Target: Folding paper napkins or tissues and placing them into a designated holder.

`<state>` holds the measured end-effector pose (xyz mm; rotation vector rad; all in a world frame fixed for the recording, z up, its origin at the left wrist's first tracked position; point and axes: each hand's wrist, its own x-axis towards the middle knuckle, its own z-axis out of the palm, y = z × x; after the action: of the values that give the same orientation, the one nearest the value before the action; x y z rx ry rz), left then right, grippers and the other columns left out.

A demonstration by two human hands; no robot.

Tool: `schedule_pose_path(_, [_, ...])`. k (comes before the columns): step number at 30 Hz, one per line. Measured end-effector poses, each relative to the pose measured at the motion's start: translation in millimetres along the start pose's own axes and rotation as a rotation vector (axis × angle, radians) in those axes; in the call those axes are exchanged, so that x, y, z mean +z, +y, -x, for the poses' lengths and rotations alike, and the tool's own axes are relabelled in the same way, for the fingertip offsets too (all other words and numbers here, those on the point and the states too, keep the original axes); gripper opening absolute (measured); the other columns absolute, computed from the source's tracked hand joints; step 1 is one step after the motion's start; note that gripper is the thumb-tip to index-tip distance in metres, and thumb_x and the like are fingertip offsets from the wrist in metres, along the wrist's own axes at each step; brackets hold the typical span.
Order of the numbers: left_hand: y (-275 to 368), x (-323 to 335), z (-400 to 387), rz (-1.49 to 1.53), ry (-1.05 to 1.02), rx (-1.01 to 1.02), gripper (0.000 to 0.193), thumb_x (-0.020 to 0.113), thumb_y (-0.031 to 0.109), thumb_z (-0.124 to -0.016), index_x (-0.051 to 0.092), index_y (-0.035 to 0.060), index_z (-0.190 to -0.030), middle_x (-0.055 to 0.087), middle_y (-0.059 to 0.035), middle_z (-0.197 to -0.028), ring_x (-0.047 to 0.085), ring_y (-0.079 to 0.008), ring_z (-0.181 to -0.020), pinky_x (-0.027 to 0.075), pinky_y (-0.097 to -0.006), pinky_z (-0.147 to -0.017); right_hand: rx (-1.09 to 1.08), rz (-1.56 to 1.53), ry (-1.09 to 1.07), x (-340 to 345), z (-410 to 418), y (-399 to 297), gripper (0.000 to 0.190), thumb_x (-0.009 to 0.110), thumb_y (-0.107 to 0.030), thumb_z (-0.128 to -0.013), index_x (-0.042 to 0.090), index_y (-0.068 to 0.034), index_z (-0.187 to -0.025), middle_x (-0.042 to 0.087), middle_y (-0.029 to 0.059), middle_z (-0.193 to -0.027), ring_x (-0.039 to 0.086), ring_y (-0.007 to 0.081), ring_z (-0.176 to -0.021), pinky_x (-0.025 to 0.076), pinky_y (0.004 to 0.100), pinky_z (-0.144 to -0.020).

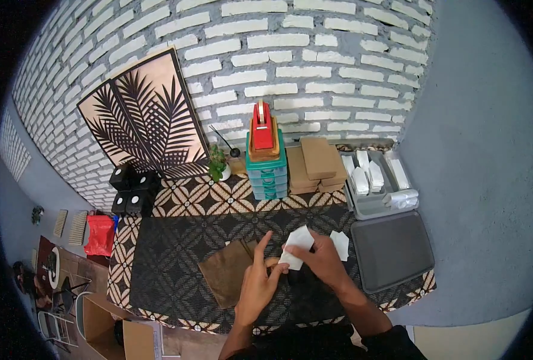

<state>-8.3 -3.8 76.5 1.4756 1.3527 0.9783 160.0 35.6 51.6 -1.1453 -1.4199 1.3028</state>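
A small white folded paper packet [299,245] is held up between my two hands over the dark table mat. My right hand [322,256] grips its right side, thumb across the front. At the packet's lower left corner is the thumb of my left hand [259,279], with the index finger raised clear of it. Fingers behind the packet are partly hidden. Just beyond my right hand lies another white paper piece [341,245], partly covered by the hand. Brown paper bags [223,274] lie flat beside my left hand.
A dark grey tray [392,252] sits at the right, below a grey organizer [370,209] of white packets. Cardboard boxes [318,157], a green drawer unit [267,175] with a red tape dispenser [262,130], and black boxes [133,193] line the back. An open carton [136,335] stands lower left.
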Motion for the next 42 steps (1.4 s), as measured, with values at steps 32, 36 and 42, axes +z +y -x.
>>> schedule_pose_path(32, [-140, 50, -23, 0.108, 0.081, 0.019, 0.048, 0.055, 0.011, -0.093, 0.037, 0.0029, -0.137, 0.063, -0.0096, -0.111, 0.059, -0.0143, -0.087, 0.046, -0.0271, -0.070, 0.137, 0.431, 0.165, 9, 20, 161, 0.040, 0.062, -0.005, -0.087, 0.051, 0.002, -0.125, 0.066, 0.0216, -0.107, 0.066, 0.0301, -0.097, 0.053, 0.0348, -0.082])
schedule_pose_path(36, [-137, 56, -21, 0.131, 0.094, 0.033, 0.045, 0.055, 0.009, -0.093, 0.040, 0.0020, -0.134, 0.062, -0.0099, -0.111, 0.058, -0.0145, -0.088, 0.047, -0.0274, -0.073, 0.027, 0.409, 0.390, -10, 20, 153, 0.031, 0.062, -0.009, -0.089, 0.056, 0.001, -0.117, 0.067, 0.0154, -0.099, 0.066, 0.0234, -0.083, 0.052, 0.0326, -0.072])
schedule_pose_path(42, [-133, 69, -17, 0.160, 0.035, 0.042, 0.041, 0.053, 0.008, -0.093, 0.042, 0.0020, -0.132, 0.062, -0.0097, -0.111, 0.058, -0.0151, -0.089, 0.045, -0.0293, -0.075, 0.028, 0.939, 0.742, -54, 40, 169, 0.022, 0.067, -0.010, -0.081, 0.055, -0.002, -0.099, 0.056, 0.0124, -0.095, 0.048, 0.0342, -0.103, 0.036, 0.0445, -0.090])
